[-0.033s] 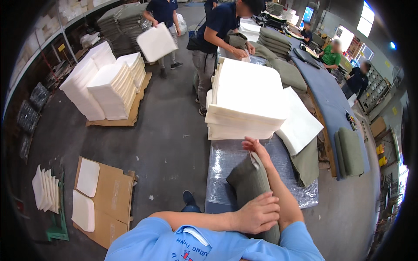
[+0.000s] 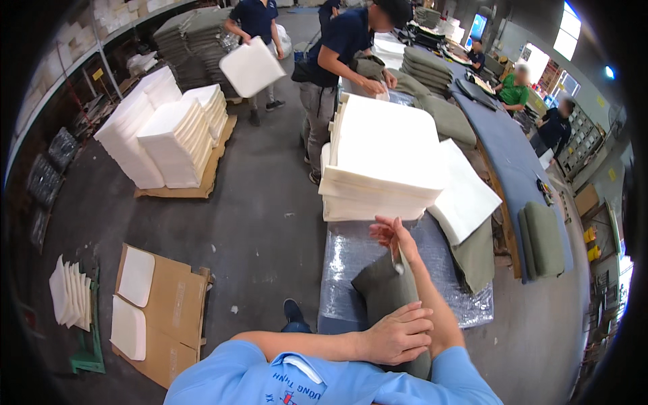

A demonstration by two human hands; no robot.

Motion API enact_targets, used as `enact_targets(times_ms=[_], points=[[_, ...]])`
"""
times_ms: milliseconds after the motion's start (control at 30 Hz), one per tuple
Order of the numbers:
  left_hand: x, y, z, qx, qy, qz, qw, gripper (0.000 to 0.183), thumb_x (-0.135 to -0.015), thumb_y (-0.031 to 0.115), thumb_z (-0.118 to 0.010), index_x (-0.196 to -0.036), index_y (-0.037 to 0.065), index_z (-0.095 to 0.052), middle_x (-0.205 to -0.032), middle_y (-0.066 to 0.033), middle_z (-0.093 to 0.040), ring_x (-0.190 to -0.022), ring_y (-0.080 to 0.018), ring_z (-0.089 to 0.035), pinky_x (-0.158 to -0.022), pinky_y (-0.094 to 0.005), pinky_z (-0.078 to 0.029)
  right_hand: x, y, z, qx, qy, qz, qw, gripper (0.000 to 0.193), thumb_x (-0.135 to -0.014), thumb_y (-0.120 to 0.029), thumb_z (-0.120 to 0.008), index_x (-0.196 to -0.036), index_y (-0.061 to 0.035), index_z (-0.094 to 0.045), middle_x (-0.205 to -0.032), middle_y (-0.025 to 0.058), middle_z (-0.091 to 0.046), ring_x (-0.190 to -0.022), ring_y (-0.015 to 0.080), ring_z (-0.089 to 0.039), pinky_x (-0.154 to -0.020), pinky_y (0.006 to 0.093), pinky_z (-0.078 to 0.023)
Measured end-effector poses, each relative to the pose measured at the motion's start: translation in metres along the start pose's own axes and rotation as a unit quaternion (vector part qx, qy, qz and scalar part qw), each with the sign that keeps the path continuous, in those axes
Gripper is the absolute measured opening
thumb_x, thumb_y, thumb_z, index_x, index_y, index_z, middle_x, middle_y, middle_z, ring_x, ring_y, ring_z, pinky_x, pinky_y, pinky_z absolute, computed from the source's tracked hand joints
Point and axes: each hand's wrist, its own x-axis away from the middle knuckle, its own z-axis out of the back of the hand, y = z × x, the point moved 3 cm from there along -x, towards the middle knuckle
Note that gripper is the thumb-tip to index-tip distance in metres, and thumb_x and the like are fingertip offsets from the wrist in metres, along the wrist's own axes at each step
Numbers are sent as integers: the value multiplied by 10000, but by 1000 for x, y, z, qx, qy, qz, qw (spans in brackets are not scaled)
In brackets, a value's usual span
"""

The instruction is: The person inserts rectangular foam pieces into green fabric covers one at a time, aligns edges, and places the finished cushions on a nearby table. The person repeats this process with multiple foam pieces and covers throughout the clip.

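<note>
A grey-green fabric cushion [image 2: 385, 287] stands on edge against my body, over the plastic-wrapped table. My left hand [image 2: 399, 332] is closed over its near part, fingers curled beside my right forearm. My right forearm runs along the cushion's right side. Past its far end, my right hand [image 2: 391, 235] is raised with fingers apart, holding nothing I can see. A small white bit [image 2: 399, 267] shows at the cushion's upper edge near my right wrist. Just beyond that hand rises a stack of white foam pads [image 2: 385, 148].
Clear plastic wrap covers the table [image 2: 341, 270]. A loose white pad [image 2: 466, 192] leans over grey-green fabric on the right. More foam stacks [image 2: 172, 138] sit on a pallet at left. A co-worker [image 2: 341, 54] works behind the stack; another person carries a white pad [image 2: 252, 67].
My right hand has drawn slightly nearer and turned, its fingers spreading more, and the cushion's far end has dropped a little. The carried white pad has shifted right.
</note>
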Motion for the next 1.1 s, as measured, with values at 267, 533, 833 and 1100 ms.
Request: enact_targets(times_ms=[267, 533, 833, 1100], points=[[48, -59, 78, -73, 291, 237, 924, 536, -938, 342, -713, -1353, 63, -519, -1423, -190, -520, -1407, -368, -429, -1175, -491, -305, 32, 19, -36, -94, -62, -17, 994, 730, -1036, -673, -376, -1186, -20, -665, -989, 85, -694, -936, 198, -650, -907, 356, -497], [37, -83, 54, 171, 243, 303, 906, 311, -1065, 330, -569, -1143, 29, -556, -906, -80, -547, -835, -178, -538, -779, -350, -464, 13, 0, -48, -72, -104, 9, 992, 711, -1024, -676, -411, -1110, -17, -665, -911, 87, -686, -840, 191, -657, -794, 339, -537], [-9, -73, 82, 14, 304, 184, 935, 304, -1063, 328, -537, -982, 35, -539, -887, -190, -569, -855, -401, -598, -769, -474, -460, -38, -31, -57, -137, -217, 89, 962, 662, -1051, -612, -420, -1200, -2, -630, -1019, 105, -662, -955, 233, -649, -840, 415, -561], [14, -118, 109, 97, 287, 314, 900, 408, -1025, 361, -622, -1248, 21, -585, -1090, -130, -657, -1028, -235, -639, -931, -375, -492, -39, -17, -42, 47, -104, 29, 993, 643, -1088, -555, -356, -1146, -15, -700, -1046, 96, -698, -945, 196, -650, -901, 344, -519]])
